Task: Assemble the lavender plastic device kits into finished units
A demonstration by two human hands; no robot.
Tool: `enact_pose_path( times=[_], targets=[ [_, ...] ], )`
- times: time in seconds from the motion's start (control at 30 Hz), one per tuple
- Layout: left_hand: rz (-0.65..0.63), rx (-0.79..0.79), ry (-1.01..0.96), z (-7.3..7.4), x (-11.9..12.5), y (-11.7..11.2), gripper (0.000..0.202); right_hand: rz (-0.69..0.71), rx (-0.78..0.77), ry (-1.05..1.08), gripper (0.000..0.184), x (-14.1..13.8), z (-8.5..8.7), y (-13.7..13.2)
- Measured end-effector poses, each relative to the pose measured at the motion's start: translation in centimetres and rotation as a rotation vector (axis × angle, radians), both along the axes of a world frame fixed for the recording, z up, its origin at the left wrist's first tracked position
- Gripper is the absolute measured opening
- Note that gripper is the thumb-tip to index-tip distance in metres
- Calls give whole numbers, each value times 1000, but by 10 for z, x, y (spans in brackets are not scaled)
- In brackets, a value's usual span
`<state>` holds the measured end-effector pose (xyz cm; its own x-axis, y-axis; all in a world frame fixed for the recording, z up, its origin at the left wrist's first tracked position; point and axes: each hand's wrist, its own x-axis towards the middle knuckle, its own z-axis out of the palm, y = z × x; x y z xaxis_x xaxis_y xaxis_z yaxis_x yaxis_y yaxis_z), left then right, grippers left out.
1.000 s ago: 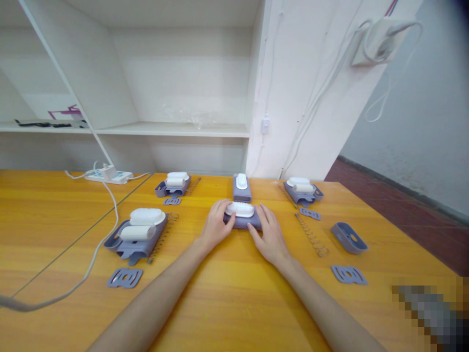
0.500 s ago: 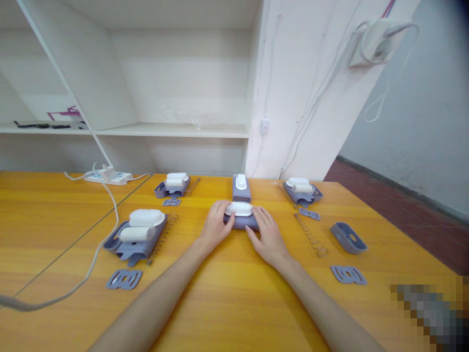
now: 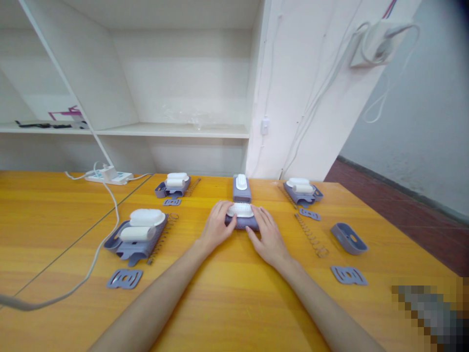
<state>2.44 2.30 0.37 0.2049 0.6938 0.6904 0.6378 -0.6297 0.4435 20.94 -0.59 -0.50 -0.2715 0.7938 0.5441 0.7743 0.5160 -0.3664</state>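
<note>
In the middle of the table, a white oval brush head with bristles facing up rests on a grey-purple plastic housing. My left hand grips its left end, fingers behind and thumb in front. At the right end, my right hand curls round in the same way, its thumb low against the housing. My fingers hide both ends. A second grey housing with a white oval piece on it lies just behind. To the right are a coil spring, a grey oval cap and a flat slotted plate.
Similar sets of housings, white parts and springs sit at the near left, back left and back right. A slotted plate lies near left. A white cable crosses the left side from a power strip. Shelves stand behind.
The white brush head has shifted very slightly and shows more of its bristles. Both hands keep nearly the same place and grip.
</note>
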Motion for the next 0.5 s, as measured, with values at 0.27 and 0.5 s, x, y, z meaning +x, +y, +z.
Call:
enact_pose_path(
  times=[0.27, 0.5],
  targets=[
    [170, -34, -92, -5, -3, 7, 22, -50, 0, 45, 62, 0, -7, 2],
    [104, -38, -77, -4, -3, 5, 21, -34, -7, 19, 58, 0, -2, 1]
  ],
)
